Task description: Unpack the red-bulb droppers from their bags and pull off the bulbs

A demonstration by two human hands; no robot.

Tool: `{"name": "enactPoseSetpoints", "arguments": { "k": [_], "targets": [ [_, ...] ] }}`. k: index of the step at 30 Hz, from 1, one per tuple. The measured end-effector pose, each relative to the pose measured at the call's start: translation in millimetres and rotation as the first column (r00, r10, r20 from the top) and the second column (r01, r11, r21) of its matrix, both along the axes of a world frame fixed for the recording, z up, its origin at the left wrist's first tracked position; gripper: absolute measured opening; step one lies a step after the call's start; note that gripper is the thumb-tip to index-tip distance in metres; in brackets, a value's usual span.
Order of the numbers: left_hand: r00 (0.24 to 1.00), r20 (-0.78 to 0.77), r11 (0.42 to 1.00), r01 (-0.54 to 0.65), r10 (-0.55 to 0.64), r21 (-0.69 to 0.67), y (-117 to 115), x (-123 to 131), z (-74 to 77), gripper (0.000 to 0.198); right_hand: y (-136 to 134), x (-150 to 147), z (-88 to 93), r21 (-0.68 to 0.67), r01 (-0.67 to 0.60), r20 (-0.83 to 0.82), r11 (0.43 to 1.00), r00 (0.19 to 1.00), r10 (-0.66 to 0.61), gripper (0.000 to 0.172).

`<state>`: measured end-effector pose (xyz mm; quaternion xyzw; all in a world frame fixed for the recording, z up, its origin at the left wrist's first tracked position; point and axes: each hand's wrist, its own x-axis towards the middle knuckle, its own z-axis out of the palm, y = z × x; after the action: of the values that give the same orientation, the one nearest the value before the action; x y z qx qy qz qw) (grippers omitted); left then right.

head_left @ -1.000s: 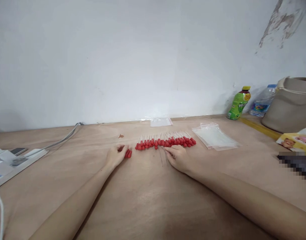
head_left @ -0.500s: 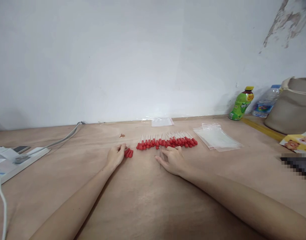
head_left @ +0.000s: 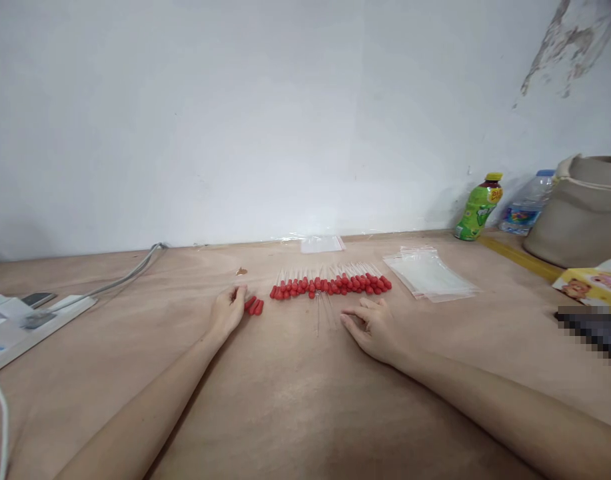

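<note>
- Row of red-tipped sticks (head_left: 336, 287) is lying across the middle of the table (head_left: 280, 413), red ends toward the person, pale thin ends pointing at the wall (head_left: 235, 120). Some red ends are overlapping, mostly on the right.
- A few thin rods (head_left: 318, 317) are lying just below the row, pointing toward the person; exact count is hard to tell.
- Small group of red caps (head_left: 259, 307) is sitting left of the row, apart from it.
- Left hand (head_left: 228, 312) is resting right beside those caps, fingers curled, thumb and fingertips close together. Can't tell whether it's clamping anything; the palm side is hidden.
- Right hand (head_left: 370, 328) is hovering or resting right of the rods, apart from them, fingers half curled, thumb and forefinger tips slightly apart.
- Clear bags (head_left: 430, 275) are lying stacked right of the row; one small bag (head_left: 322, 245) is lying behind it, near the wall.
- Brown scrap (head_left: 241, 271) is lying behind the left hand.
- Far right: green bottle (head_left: 478, 210), clear bottle (head_left: 522, 217) and grey bucket (head_left: 575, 217) are standing near the wall; yellow packet (head_left: 592, 287) is lying in front.
- Far left: grey cable (head_left: 130, 273) is running to a white power strip (head_left: 75, 310).
</note>
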<state>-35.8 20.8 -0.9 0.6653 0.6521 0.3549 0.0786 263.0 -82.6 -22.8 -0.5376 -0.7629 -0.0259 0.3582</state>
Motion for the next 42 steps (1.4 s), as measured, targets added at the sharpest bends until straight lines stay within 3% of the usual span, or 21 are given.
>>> {"name": "enactPoseSetpoints", "arguments": {
  "k": [5,9,13,17,24,29,31,33,36,39,42],
  "targets": [
    [1.0,0.0,0.997,0.018,-0.018,0.078,-5.9,1.4,8.4,0.037,0.5,2.8,-2.0,-0.022,0.002,-0.077,1.0,0.997,-0.003,0.021],
    [0.979,-0.077,0.977,0.195,-0.188,0.087,-17.1,18.6,19.2,0.026,1.6,2.5,-3.7,-0.007,-0.001,-0.082,1.0,0.997,0.0,0.02],
    [0.921,-0.24,0.94,0.332,-0.307,0.073,-17.1,39.5,25.6,0.032,2.1,2.9,-4.6,0.029,-0.001,-0.063,1.0,0.998,0.003,0.02],
    [0.906,-0.329,0.955,0.294,-0.265,0.042,-4.7,50.0,27.8,0.038,2.5,2.6,-3.1,0.054,-0.012,-0.05,0.998,0.999,0.014,0.019],
    [0.944,-0.214,0.964,0.264,-0.252,0.027,9.7,53.2,20.6,0.03,1.1,0.7,-0.4,0.055,-0.018,-0.043,0.998,0.999,0.02,0.019],
    [0.991,-0.094,0.988,0.106,-0.096,0.114,-5.0,49.1,16.5,0.033,2.4,3.2,-4.2,0.109,-0.023,-0.079,0.994,0.996,0.032,0.018],
    [0.992,-0.05,0.976,0.126,-0.119,0.177,-19.5,48.1,15.5,0.029,2.6,4.7,-4.5,0.159,-0.017,-0.125,0.987,0.991,0.037,0.018],
    [0.965,-0.045,0.939,0.26,-0.257,0.224,-35.8,49.2,14.0,0.023,1.4,5.8,-2.1,0.242,-0.008,-0.157,0.97,0.986,0.048,0.025],
    [0.854,-0.161,0.81,0.519,-0.494,0.271,-56.0,55.9,10.0,0.014,-2.5,6.6,4.6,0.363,-0.05,-0.079,0.93,0.993,0.085,0.045],
    [0.745,-0.298,0.682,0.667,-0.597,0.302,-66.3,66.2,3.7,0.01,-4.8,6.4,8.9,0.359,-0.196,0.112,0.912,0.98,0.167,0.05],
    [0.696,-0.348,0.627,0.718,-0.629,0.303,-69.0,74.1,-3.3,0.01,-2.5,5.4,7.0,0.324,-0.302,0.213,0.897,0.947,0.242,0.041]
  ]
}}
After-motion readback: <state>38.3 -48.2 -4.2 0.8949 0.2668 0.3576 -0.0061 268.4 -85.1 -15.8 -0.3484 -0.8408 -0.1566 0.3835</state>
